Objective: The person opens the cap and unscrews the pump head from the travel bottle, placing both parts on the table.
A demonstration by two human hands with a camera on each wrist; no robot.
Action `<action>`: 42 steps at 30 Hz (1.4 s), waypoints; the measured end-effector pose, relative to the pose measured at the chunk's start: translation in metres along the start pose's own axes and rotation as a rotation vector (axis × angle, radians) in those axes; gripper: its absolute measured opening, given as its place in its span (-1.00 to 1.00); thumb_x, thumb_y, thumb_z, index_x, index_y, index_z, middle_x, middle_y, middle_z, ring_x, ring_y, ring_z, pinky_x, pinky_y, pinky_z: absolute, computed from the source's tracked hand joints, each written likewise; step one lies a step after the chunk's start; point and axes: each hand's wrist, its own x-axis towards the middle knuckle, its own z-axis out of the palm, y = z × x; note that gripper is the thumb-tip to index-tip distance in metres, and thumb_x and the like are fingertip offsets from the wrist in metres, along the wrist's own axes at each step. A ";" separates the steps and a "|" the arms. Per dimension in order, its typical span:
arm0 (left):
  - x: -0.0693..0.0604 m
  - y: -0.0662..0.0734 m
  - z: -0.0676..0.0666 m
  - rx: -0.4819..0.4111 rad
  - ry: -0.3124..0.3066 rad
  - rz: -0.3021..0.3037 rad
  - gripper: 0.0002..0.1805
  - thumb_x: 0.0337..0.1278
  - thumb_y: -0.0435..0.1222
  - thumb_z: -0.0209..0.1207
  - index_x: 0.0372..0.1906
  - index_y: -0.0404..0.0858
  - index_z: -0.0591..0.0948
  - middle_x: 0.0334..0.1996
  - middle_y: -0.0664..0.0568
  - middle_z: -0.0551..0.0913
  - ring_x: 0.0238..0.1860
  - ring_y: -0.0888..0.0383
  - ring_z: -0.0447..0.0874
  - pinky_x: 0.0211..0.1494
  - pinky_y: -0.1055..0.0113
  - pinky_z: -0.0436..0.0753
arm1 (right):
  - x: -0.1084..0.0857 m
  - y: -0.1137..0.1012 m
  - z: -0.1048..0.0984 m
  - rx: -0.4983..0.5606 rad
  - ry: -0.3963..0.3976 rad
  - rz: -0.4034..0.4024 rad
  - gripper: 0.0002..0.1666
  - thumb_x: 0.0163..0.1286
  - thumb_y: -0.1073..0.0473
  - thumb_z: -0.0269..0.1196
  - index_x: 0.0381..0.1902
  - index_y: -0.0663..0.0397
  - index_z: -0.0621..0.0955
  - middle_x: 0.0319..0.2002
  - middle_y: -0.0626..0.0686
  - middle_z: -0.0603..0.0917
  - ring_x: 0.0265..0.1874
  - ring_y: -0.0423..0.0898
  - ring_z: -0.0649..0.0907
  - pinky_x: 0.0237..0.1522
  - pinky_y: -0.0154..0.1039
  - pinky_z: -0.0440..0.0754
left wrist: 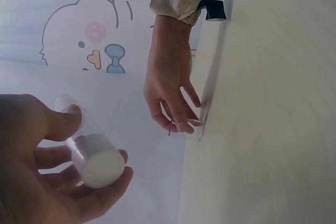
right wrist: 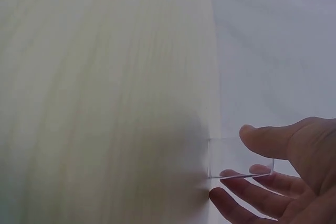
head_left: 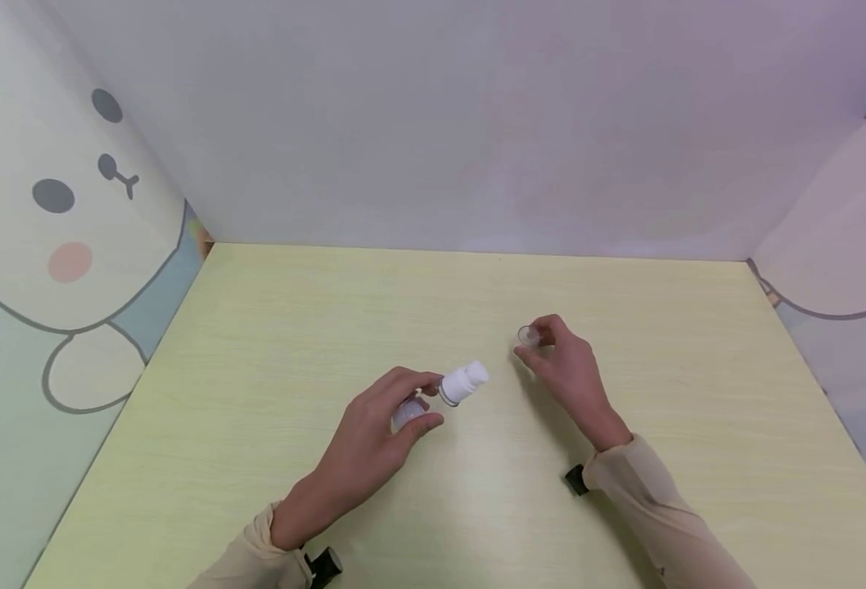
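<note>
My left hand (head_left: 374,425) holds a small pump bottle (head_left: 464,383) tilted above the table, its white pump head pointing right and away. Part of the bottle body is hidden behind fingers. In the left wrist view the bottle's round whitish base (left wrist: 104,169) faces the camera, with the thumb on its side. To the right and farther off, my right hand (head_left: 569,372) holds a clear cap (head_left: 528,334) by thumb and fingers. The right wrist view shows the cap (right wrist: 231,158) as a see-through cylinder close to the tabletop. Whether it touches the table, I cannot tell.
The pale wooden table (head_left: 330,303) spreads under both hands. A plain light wall (head_left: 433,123) closes off its back edge. Panels with cartoon figures (head_left: 72,204) stand at both sides. A black wrist device (head_left: 576,480) sits at the right sleeve, another (head_left: 325,566) at the left.
</note>
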 end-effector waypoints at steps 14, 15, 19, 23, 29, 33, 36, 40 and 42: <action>0.000 -0.001 0.000 -0.012 0.001 0.001 -0.56 0.19 -0.29 0.47 0.16 -0.02 0.65 -0.02 0.25 0.68 -0.06 0.29 0.67 -0.04 0.35 0.71 | -0.013 -0.009 -0.009 -0.063 0.057 -0.013 -0.35 0.46 0.01 0.35 0.35 0.21 0.46 0.29 0.21 0.60 0.28 0.21 0.57 0.24 0.19 0.55; 0.000 -0.001 0.001 -0.013 0.000 -0.001 -0.56 0.19 -0.29 0.47 0.16 -0.03 0.65 -0.02 0.25 0.68 -0.06 0.29 0.67 -0.04 0.35 0.71 | -0.016 -0.010 -0.010 -0.059 0.073 -0.024 -0.36 0.46 0.02 0.35 0.35 0.21 0.46 0.29 0.20 0.61 0.28 0.21 0.57 0.24 0.19 0.54; 0.000 -0.002 0.002 -0.014 -0.002 -0.007 -0.56 0.20 -0.29 0.46 0.17 -0.03 0.64 -0.02 0.25 0.67 -0.06 0.28 0.66 -0.05 0.35 0.71 | -0.026 -0.016 -0.013 -0.032 0.128 -0.064 -0.45 0.46 0.06 0.36 0.30 0.17 0.51 0.24 0.16 0.65 0.24 0.19 0.60 0.22 0.19 0.54; 0.001 -0.003 0.003 -0.027 -0.009 -0.010 -0.57 0.22 -0.28 0.45 0.17 -0.03 0.64 -0.02 0.25 0.66 -0.06 0.29 0.65 -0.04 0.35 0.70 | -0.034 -0.021 -0.014 0.027 0.158 -0.189 -0.54 0.44 0.14 0.39 0.23 0.09 0.56 0.16 0.07 0.70 0.14 0.06 0.67 0.20 0.06 0.56; 0.001 -0.002 0.005 -0.064 -0.033 -0.031 -0.58 0.24 -0.28 0.43 0.17 -0.02 0.62 -0.02 0.26 0.64 -0.07 0.33 0.64 -0.01 0.36 0.70 | -0.039 -0.024 -0.010 0.229 0.000 -0.462 -0.48 0.40 0.32 0.40 0.27 -0.04 0.56 0.15 -0.04 0.67 0.08 -0.05 0.68 0.16 -0.33 0.65; 0.000 0.000 0.007 -0.067 -0.053 -0.053 -0.58 0.25 -0.28 0.43 0.17 -0.02 0.62 -0.02 0.26 0.64 -0.06 0.34 0.64 0.03 0.34 0.71 | -0.048 -0.031 -0.005 0.467 -0.185 -0.516 -0.44 0.39 0.43 0.35 0.29 0.02 0.52 0.13 0.02 0.64 0.06 -0.06 0.68 0.10 -0.29 0.71; -0.001 0.000 0.009 -0.066 -0.057 -0.053 -0.58 0.24 -0.28 0.43 0.17 -0.02 0.61 -0.01 0.25 0.64 -0.07 0.34 0.64 0.03 0.35 0.71 | -0.054 -0.037 -0.002 0.615 -0.280 -0.533 -0.44 0.37 0.52 0.32 0.28 0.16 0.50 0.11 0.01 0.64 0.05 -0.12 0.68 0.07 -0.27 0.73; -0.002 -0.001 0.011 -0.076 -0.051 -0.024 -0.56 0.23 -0.28 0.44 0.17 -0.02 0.61 -0.01 0.21 0.65 -0.08 0.33 0.66 0.01 0.36 0.71 | -0.062 -0.044 0.003 0.728 -0.338 -0.508 -0.44 0.35 0.54 0.32 0.26 0.24 0.48 0.10 -0.06 0.63 0.04 -0.15 0.69 0.06 -0.25 0.76; -0.003 -0.001 0.012 -0.081 -0.045 0.003 -0.56 0.23 -0.27 0.44 0.18 -0.03 0.61 0.00 0.19 0.66 -0.08 0.31 0.67 0.01 0.37 0.71 | -0.066 -0.047 0.005 0.746 -0.336 -0.486 -0.45 0.34 0.52 0.34 0.25 0.23 0.48 0.07 -0.06 0.63 0.03 -0.17 0.70 0.04 -0.25 0.77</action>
